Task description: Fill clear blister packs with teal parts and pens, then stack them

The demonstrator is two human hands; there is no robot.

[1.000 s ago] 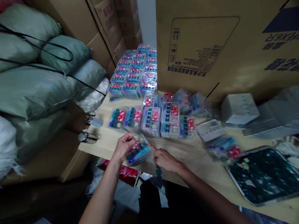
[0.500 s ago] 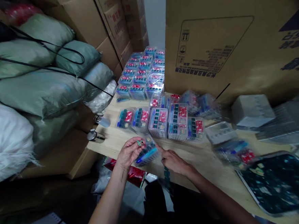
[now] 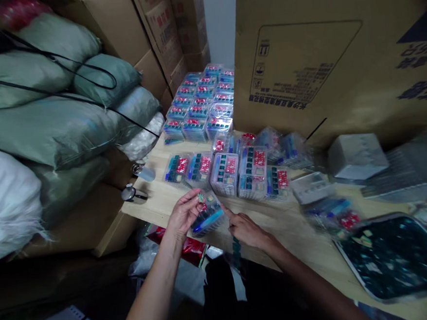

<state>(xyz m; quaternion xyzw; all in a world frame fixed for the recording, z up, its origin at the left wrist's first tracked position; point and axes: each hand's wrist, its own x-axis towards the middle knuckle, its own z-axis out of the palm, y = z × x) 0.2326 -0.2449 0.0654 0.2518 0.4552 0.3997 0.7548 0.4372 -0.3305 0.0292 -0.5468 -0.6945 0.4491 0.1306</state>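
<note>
My left hand (image 3: 183, 212) is closed, with a small green-and-cream piece (image 3: 201, 198) pinched at its fingertips. Below those fingertips lies a clear plastic tray (image 3: 218, 224) with compartments, tilted at the table's front edge. Blue pens (image 3: 208, 221) lie along the tray's near side, and a bit of red shows beside my left fingers. My right hand (image 3: 245, 228) points its index finger at the tray's right corner. Its other fingers are curled, and a strip of dark green squares (image 3: 236, 250) hangs from under them.
Stacks of filled clear trays (image 3: 224, 171) stand just beyond my hands, more (image 3: 194, 127) at the back. A tray of dark green pieces (image 3: 396, 259) lies at right. A metal-topped jar (image 3: 130, 194) stands at the left edge. A large carton (image 3: 301, 51) rises behind; sacks (image 3: 50, 127) are piled left.
My left hand has turned the small piece at its fingertips and raised it slightly. Red now shows in the tray beneath. My right hand stays almost in place by the tray's corner.
</note>
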